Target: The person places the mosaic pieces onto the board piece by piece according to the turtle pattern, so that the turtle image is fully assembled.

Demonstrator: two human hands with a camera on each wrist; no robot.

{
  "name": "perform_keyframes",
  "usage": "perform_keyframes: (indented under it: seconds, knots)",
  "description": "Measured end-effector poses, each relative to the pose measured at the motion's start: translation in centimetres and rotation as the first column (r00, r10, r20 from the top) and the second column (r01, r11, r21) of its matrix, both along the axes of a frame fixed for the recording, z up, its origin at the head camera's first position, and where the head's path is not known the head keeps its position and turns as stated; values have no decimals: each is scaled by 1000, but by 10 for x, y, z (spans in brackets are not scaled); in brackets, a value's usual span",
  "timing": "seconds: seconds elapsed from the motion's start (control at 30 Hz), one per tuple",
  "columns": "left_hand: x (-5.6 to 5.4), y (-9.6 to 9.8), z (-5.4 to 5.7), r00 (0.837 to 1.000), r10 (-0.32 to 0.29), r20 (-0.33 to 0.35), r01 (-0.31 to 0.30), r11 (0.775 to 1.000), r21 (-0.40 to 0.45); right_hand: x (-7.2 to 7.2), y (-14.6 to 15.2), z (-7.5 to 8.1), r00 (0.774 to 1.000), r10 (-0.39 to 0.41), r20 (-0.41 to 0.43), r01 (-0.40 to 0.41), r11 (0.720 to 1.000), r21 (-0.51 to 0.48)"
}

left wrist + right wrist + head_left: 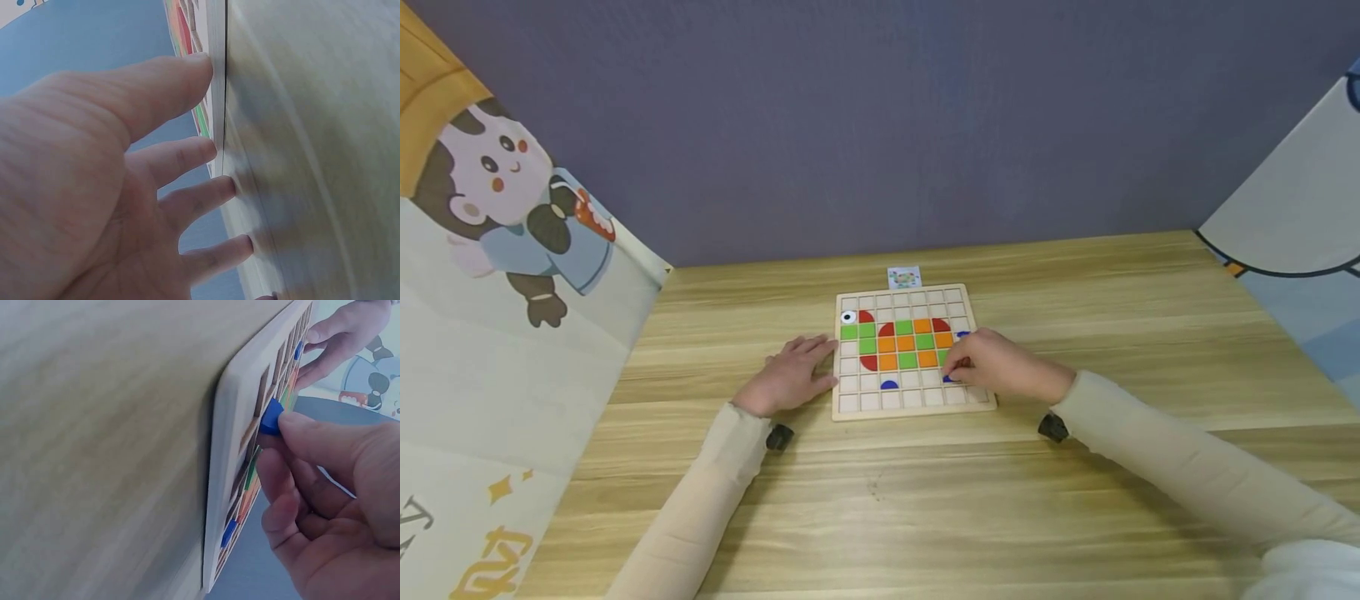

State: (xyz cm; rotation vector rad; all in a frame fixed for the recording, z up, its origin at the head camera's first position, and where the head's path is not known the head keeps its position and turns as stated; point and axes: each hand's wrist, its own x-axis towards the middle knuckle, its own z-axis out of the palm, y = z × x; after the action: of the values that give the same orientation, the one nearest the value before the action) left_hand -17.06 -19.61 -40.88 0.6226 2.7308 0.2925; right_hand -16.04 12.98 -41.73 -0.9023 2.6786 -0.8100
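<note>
A wooden grid board (871, 402) lies on the table, with green, orange and red pieces set in its cells. At its lower right, my right hand (996, 367) pinches a blue half-round block (270, 417) between thumb and fingers, close over the cells. Another blue half-round block (889, 385) sits in a lower cell, and a further blue piece (229, 533) shows near the board's right side. A white piece with a black dot (848, 317) fills an upper-left cell. My left hand (786, 375), fingers spread and relaxed, rests with its fingertips at the board's left edge.
Behind the board lies a small picture card (904, 277) on the wood-grain table (880, 517). A dark blue wall (925, 125) rises at the table's back edge, and printed panels stand on the left and right.
</note>
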Motion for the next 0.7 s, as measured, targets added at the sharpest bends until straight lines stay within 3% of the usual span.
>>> perform_keyframes:
  seconds: [0.7]
  knots:
    - [1, -2, 0, 1000, -8, -3, 8, 1000, 14, 1, -4, 0, 999, 4, -33, -2, 999, 36]
